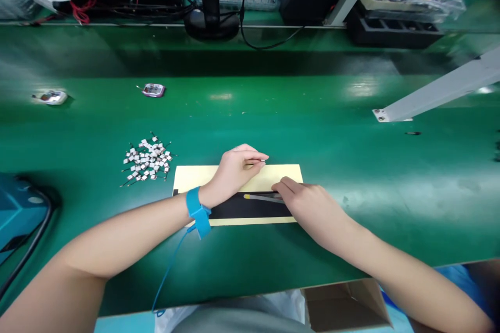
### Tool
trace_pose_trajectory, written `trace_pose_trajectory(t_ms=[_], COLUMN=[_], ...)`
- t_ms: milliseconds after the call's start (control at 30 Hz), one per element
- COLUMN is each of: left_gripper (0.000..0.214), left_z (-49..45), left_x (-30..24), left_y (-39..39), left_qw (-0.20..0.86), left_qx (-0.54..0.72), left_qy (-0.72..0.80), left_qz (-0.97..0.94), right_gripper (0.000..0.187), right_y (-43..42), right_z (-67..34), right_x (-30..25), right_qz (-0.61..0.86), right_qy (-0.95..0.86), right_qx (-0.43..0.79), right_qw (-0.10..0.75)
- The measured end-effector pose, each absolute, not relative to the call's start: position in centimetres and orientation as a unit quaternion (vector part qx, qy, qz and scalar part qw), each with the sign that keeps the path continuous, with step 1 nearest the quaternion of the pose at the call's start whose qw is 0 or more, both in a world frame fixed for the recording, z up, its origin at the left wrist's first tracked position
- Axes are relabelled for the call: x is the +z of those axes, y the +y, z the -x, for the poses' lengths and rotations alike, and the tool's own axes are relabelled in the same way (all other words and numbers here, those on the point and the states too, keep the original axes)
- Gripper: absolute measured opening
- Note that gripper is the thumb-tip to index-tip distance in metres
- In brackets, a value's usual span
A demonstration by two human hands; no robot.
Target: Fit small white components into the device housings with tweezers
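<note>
My left hand (238, 169) is closed in a pinch above the pale yellow sheet (273, 170). A tiny whitish part (263, 161) shows at its fingertips, too small to identify. A blue wrist strap (198, 212) with a thin cord circles that wrist. My right hand (307, 200) is closed over the right end of the black strip (242, 209) on the sheet. From under its fingers, tweezers (263, 197) with a yellow end point left; the hand covers their other end. Left of the sheet lies a pile of small white parts with dark leads (148, 160).
Two small devices, one white (52, 97) and one purple-edged (153, 90), lie toward the back left. A blue machine (19, 213) stands at left. A grey metal post (433, 88) slants in from the right. Behind are a monitor stand (211, 21) and a black tray (394, 31).
</note>
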State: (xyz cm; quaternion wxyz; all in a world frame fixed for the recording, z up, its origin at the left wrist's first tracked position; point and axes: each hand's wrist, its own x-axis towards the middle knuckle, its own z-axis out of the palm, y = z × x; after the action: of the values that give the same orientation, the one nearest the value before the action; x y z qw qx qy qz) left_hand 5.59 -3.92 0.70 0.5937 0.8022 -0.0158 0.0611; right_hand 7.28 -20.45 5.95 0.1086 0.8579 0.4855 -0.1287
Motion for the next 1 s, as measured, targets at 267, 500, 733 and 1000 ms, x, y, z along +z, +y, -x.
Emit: trace_pose_trajectory(t_ms=[267,500,733,1000], left_gripper=[0.013,0.011,0.017,0.022], left_z=[-5.2,-5.2,-4.4,-3.9], left_x=[1.8,1.7,1.8,1.9], left_y=[-4.2,-4.2,-4.6,-4.9], left_qw=[0.508,0.560,0.496,0.435], left_qx=[0.107,0.101,0.157,0.203], left_qy=[-0.055,-0.042,-0.117,-0.165], left_qz=[-0.853,-0.821,-0.846,-0.862], right_gripper=[0.014,0.018,0.023,0.023], right_y=[-21.5,-22.5,-21.6,-21.2], right_z=[-8.7,-11.4,-11.2,-10.5], right_x=[4.9,4.4,4.1,3.9], right_qz=[-0.875,-0.832,-0.751,-0.703], right_qy=[0.434,0.360,0.283,0.256], right_qx=[-0.206,-0.291,-0.334,-0.381], right_qw=[-0.057,-0.307,-0.494,-0.544])
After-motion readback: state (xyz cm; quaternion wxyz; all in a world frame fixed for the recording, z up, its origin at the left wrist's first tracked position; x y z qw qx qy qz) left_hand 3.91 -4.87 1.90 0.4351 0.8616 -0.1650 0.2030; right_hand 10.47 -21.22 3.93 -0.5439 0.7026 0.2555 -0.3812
